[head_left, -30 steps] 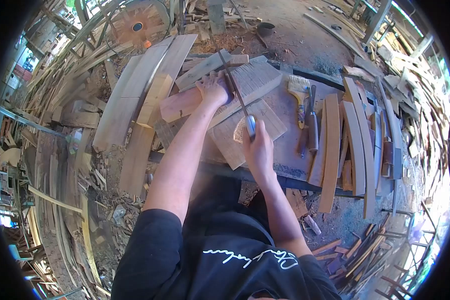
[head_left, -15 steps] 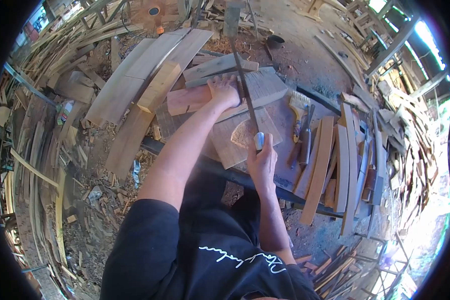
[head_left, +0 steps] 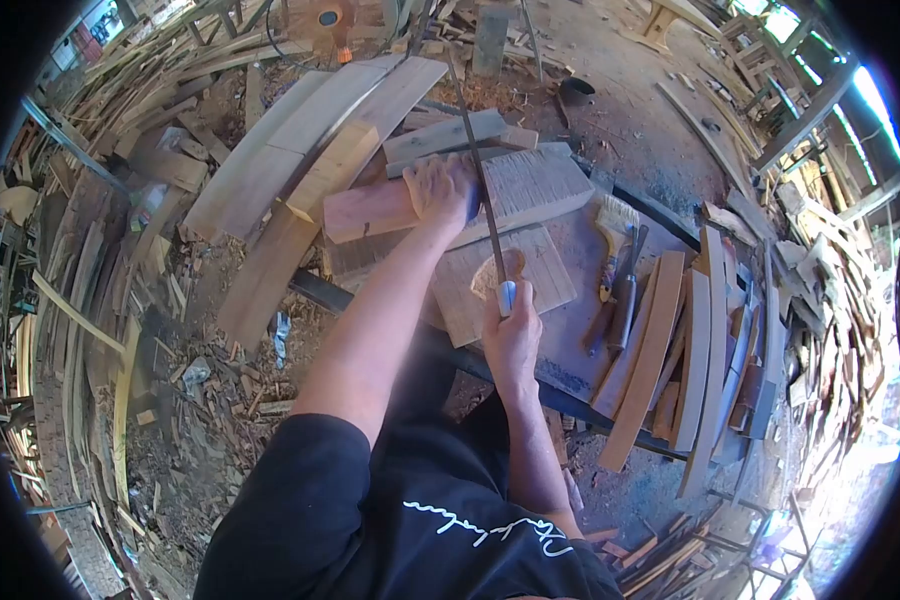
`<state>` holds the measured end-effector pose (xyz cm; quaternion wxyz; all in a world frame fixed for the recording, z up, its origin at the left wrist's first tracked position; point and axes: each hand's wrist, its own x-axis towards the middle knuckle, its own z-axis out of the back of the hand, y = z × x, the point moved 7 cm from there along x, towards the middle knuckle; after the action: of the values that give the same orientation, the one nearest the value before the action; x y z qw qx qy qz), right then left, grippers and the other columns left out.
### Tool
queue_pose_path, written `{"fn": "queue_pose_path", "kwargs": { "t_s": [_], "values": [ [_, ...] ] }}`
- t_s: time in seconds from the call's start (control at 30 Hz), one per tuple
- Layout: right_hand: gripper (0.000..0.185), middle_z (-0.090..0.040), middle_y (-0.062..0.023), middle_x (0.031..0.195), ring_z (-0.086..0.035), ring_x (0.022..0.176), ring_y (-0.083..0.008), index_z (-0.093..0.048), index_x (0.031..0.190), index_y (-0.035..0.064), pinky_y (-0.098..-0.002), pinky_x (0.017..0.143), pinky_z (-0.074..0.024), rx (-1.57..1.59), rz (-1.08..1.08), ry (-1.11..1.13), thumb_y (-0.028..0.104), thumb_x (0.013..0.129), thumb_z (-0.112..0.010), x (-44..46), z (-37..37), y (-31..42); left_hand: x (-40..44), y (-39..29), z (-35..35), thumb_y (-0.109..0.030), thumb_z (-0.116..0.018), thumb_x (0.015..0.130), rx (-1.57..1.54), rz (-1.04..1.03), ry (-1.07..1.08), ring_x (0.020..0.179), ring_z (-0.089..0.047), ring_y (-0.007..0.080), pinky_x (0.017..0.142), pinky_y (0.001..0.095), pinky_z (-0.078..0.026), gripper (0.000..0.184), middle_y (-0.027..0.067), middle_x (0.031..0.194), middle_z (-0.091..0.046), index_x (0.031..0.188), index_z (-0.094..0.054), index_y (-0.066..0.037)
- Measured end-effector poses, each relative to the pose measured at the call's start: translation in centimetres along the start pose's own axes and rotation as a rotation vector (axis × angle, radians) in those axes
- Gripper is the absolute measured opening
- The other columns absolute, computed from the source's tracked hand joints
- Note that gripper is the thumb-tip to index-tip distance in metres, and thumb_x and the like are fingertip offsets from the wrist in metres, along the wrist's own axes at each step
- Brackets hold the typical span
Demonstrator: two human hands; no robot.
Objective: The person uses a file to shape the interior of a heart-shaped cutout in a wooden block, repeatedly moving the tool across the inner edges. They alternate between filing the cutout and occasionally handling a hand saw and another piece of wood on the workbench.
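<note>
My left hand [head_left: 440,190] presses down on a pinkish wooden block [head_left: 370,210], fingers bent over its top. This block lies against a thick, rough-grained timber [head_left: 540,187]. My right hand [head_left: 512,345] is closed around the handle of a handsaw [head_left: 488,205]. Its long thin blade, seen nearly edge-on, points away from me and passes close by my left hand at the block's right end. The teeth and exact contact with the wood cannot be made out. Below the timber lies a flat board [head_left: 540,275], with a pale rounded patch partly behind my right hand.
A brush [head_left: 610,240] and chisel-like tools [head_left: 625,300] lie right of the board. Curved wooden strips [head_left: 645,365] overhang the bench's right end. Wide planks [head_left: 270,150] and a squared block [head_left: 335,170] lie at left. Scraps and shavings cover the floor.
The view has shifted slightly. My left hand and the pinkish block have moved left against the timber. My right hand and the saw have also moved left, the handle slightly nearer me.
</note>
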<state>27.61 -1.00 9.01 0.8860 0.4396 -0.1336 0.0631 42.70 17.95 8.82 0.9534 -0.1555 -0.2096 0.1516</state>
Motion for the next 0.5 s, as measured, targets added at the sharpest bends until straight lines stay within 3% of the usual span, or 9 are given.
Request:
{"fn": "queue_pose_path", "kwargs": {
  "t_s": [0.23,0.27,0.3,0.4,0.47,0.5],
  "values": [
    [0.022,-0.062,-0.0297,0.087,-0.062,0.080,-0.0505,-0.047,0.105,0.0013,-0.0518,0.064,-0.0489,0.080,-0.087,0.109,0.014,0.095,-0.062,-5.0,4.9,0.2,0.5,0.9,-1.9,-0.035,-0.038,0.099,0.093,0.042,-0.081,0.119,-0.052,0.0307,0.106,0.0516,-0.029,0.039,0.0104,0.123,-0.063,0.116,-0.066,-0.015],
    [0.022,-0.062,-0.0297,0.087,-0.062,0.080,-0.0505,-0.047,0.105,0.0013,-0.0518,0.064,-0.0489,0.086,-0.080,0.112,0.014,0.095,-0.062,-4.9,5.2,0.7,0.9,-1.2,1.5,-0.037,-0.039,0.098,0.107,0.122,0.323,0.127,-0.048,0.0298,0.112,0.0535,-0.024,0.042,0.0125,0.132,-0.058,0.127,-0.062,-0.016],
    [0.023,-0.062,-0.0302,0.087,-0.062,0.081,-0.0506,-0.046,0.106,0.0018,-0.0517,0.065,-0.0490,0.085,-0.114,0.128,0.015,0.094,-0.063,-5.2,5.5,1.1,0.7,-1.0,1.2,-0.037,-0.039,0.098,0.112,0.127,0.326,0.127,-0.048,0.0298,0.112,0.0535,-0.024,0.042,0.0125,0.132,-0.058,0.127,-0.062,-0.016],
    [0.026,-0.062,-0.0305,0.087,-0.062,0.083,-0.0503,-0.045,0.108,0.0025,-0.0511,0.065,-0.0495,0.031,-0.087,0.101,0.015,0.094,-0.063,-2.2,3.8,2.2,0.3,-0.4,0.2,-0.038,-0.039,0.098,0.089,0.085,0.226,0.128,-0.048,0.0294,0.113,0.0554,-0.023,0.042,0.0139,0.130,-0.060,0.122,-0.065,-0.015],
    [0.028,-0.063,-0.0303,0.088,-0.062,0.083,-0.0498,-0.045,0.110,0.0027,-0.0505,0.066,-0.0498,-0.022,-0.029,0.061,0.015,0.094,-0.064,-1.1,2.9,2.3,0.3,0.4,-1.0,-0.038,-0.039,0.098,0.047,-0.029,-0.036,0.127,-0.048,0.0297,0.113,0.0563,-0.022,0.041,0.0146,0.123,-0.064,0.110,-0.071,-0.014],
    [0.026,-0.063,-0.0301,0.087,-0.062,0.083,-0.0500,-0.045,0.108,0.0025,-0.0502,0.066,-0.0499,-0.027,-0.032,0.086,0.015,0.094,-0.064,-0.6,2.6,1.3,0.7,1.0,-2.8,-0.038,-0.039,0.098,0.049,-0.026,-0.048,0.127,-0.048,0.0297,0.113,0.0563,-0.022,0.041,0.0146,0.123,-0.064,0.110,-0.071,-0.014]
  ]
}}
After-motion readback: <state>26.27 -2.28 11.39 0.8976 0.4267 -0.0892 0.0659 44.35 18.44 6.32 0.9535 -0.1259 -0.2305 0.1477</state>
